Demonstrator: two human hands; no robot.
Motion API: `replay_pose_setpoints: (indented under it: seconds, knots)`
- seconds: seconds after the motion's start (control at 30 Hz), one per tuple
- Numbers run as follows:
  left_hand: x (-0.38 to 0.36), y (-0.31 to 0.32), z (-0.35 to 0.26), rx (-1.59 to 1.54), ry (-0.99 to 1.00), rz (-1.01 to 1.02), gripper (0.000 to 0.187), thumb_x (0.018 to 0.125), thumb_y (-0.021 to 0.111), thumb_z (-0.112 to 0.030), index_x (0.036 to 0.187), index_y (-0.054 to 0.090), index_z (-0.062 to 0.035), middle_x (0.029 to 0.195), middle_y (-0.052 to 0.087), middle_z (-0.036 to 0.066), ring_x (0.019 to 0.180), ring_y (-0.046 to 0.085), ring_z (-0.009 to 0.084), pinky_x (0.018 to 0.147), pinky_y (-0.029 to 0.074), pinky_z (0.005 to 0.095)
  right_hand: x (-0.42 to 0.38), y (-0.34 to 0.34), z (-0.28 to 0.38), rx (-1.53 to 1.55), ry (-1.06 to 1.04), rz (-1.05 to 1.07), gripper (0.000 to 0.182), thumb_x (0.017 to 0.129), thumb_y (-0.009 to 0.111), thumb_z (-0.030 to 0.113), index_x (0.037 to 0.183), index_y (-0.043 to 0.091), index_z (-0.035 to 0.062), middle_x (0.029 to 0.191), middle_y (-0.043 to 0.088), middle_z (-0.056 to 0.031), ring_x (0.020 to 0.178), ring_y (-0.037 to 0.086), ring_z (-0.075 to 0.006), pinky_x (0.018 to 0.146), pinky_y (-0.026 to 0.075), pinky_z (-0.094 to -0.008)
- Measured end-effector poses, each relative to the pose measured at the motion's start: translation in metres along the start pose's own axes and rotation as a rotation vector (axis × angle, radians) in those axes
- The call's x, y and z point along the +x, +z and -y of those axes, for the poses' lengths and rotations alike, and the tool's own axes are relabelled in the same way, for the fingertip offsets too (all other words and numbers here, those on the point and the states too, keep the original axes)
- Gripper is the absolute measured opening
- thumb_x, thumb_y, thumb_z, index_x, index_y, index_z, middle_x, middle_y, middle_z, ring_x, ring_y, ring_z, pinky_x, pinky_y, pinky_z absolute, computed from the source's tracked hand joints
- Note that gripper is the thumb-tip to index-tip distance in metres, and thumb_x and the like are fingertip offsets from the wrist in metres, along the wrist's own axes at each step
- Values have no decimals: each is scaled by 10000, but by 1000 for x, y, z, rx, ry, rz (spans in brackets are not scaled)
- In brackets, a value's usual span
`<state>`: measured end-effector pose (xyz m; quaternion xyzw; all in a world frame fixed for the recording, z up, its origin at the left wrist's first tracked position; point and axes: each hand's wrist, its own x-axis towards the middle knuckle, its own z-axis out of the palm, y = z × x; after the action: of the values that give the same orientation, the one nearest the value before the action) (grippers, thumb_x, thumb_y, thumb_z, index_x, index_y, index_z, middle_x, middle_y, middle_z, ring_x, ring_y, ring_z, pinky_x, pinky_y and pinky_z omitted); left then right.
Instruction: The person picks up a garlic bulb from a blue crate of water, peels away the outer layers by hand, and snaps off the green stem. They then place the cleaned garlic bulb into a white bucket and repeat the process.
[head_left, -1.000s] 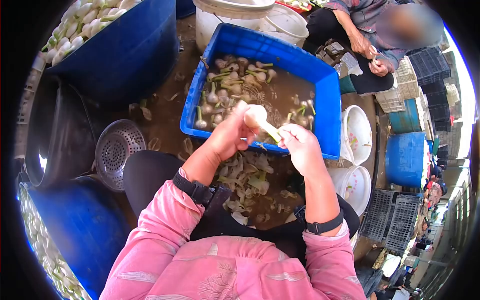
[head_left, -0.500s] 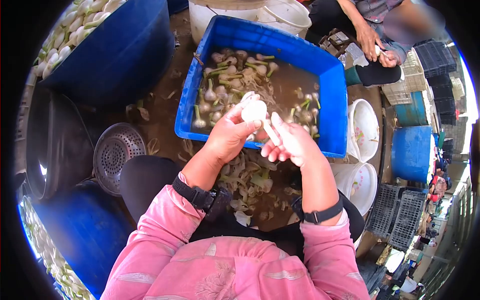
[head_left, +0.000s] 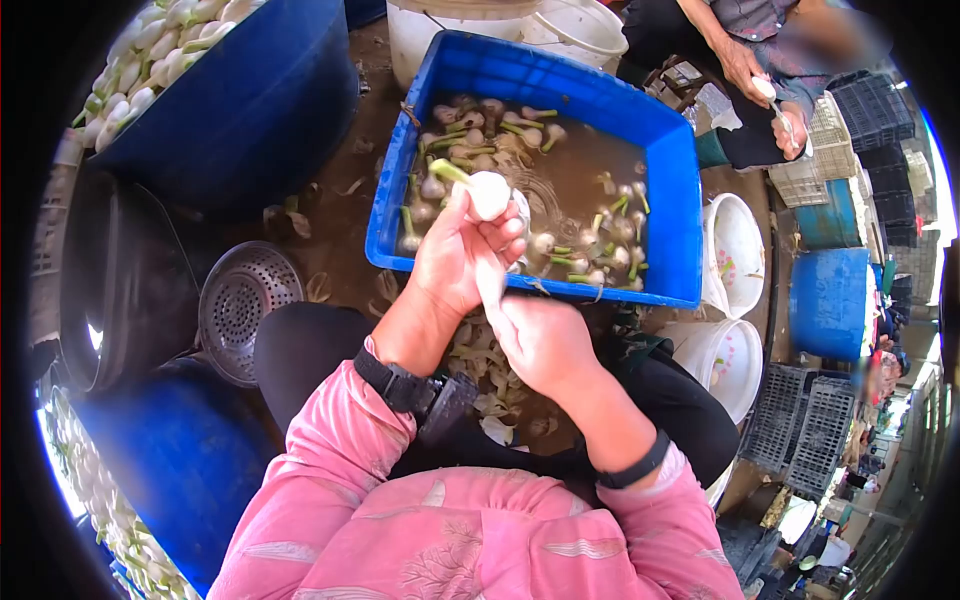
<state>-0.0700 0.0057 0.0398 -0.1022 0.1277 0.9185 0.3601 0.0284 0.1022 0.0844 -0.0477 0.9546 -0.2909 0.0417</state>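
Observation:
My left hand [head_left: 450, 262] is closed around a white garlic bulb [head_left: 489, 195], whose green stem points up and to the left. A loose flap of pale skin [head_left: 521, 212] hangs beside its fingers. Just below, my right hand [head_left: 545, 342] is closed and slightly blurred, its fingers reaching up to the left palm; what they pinch is hidden. Both hands are at the near edge of a blue tub [head_left: 660, 200], where several garlic bulbs [head_left: 465, 135] with cut green stems float in brown water.
Peelings [head_left: 490, 385] litter the floor between my knees. A metal colander [head_left: 245, 310] and a large blue vat [head_left: 240, 110] with garlic stand at left. White buckets [head_left: 735, 255] are at right. Across the tub, another person's hand [head_left: 745, 68] holds a bulb.
The bulb has turned in my left hand, its stem now pointing up and left instead of down and right. My right hand has moved down and closed. The other person's hands have drawn apart.

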Motion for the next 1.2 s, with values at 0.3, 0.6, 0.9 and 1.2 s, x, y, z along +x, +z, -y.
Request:
replay_pose_setpoints:
  seconds: [0.3, 0.6, 0.9, 1.2]
  knots:
    - [-17, -12, 53, 862, -52, -26, 453, 853, 350, -479, 925, 536, -73, 795, 556, 18, 622, 497, 95, 547, 382, 220, 4, -22, -19, 68, 21, -587, 234, 729, 546, 217, 818, 562, 1, 823, 562, -153, 838, 514, -322, 741, 407, -389]
    - [-27, -9, 55, 1423, -140, 314, 166, 827, 418, -112, 946, 487, -18, 640, 502, 27, 592, 484, 105, 581, 394, 212, -68, -94, -44, 1123, 326, -778, 188, 801, 533, 152, 831, 596, -23, 684, 580, -38, 618, 533, -85, 554, 420, -216]
    - [-22, -19, 60, 1554, -78, 299, 351, 698, 325, 84, 1000, 489, 15, 1105, 468, 151, 934, 531, 176, 830, 403, 259, -212, -202, -111, 870, 578, -1173, 210, 828, 423, 110, 959, 497, -37, 879, 582, -115, 750, 596, -201, 674, 512, -330]
    - [-17, -36, 54, 1720, -75, 179, 201, 794, 537, -226, 727, 564, -38, 646, 500, -29, 616, 433, 57, 574, 356, 205, -203, -83, -213, 1603, 883, -1182, 224, 819, 463, 166, 983, 485, 15, 894, 565, -129, 800, 578, -258, 632, 487, -447]
